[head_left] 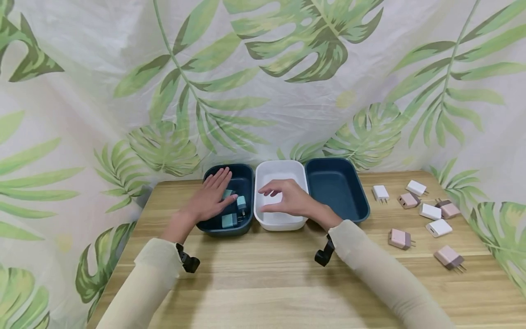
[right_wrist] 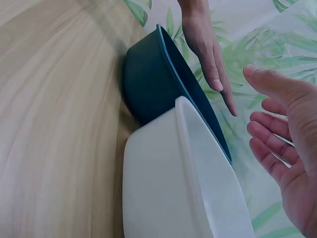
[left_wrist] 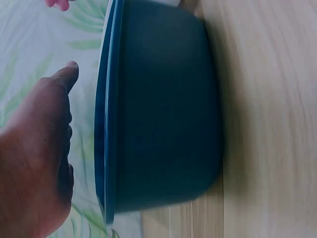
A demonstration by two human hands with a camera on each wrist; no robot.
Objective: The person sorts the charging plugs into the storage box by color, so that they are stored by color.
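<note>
Palm down, my left hand (head_left: pixel 210 196) hovers over the left dark blue bin (head_left: pixel 233 232), fingers straight and holding nothing. Inside that bin lie several teal charger plugs (head_left: pixel 229 220), partly covered by the hand. My right hand (head_left: pixel 289 197) hangs above the white bin (head_left: pixel 281 225), fingers loosely bent and thumb apart, with nothing between them. In the right wrist view the right hand (right_wrist: pixel 292 129) is clear of the white bin's rim (right_wrist: pixel 190 144). From the left wrist view, the left hand (left_wrist: pixel 39 148) stands above the blue bin's rim (left_wrist: pixel 113 109).
A second dark blue bin (head_left: pixel 339 192) adjoins the white one on the right. Several white charger plugs (head_left: pixel 439 228) and pink charger plugs (head_left: pixel 399 239) lie scattered on the right side of the wooden table (head_left: pixel 263 283). A leaf-patterned cloth (head_left: pixel 287 114) hangs behind.
</note>
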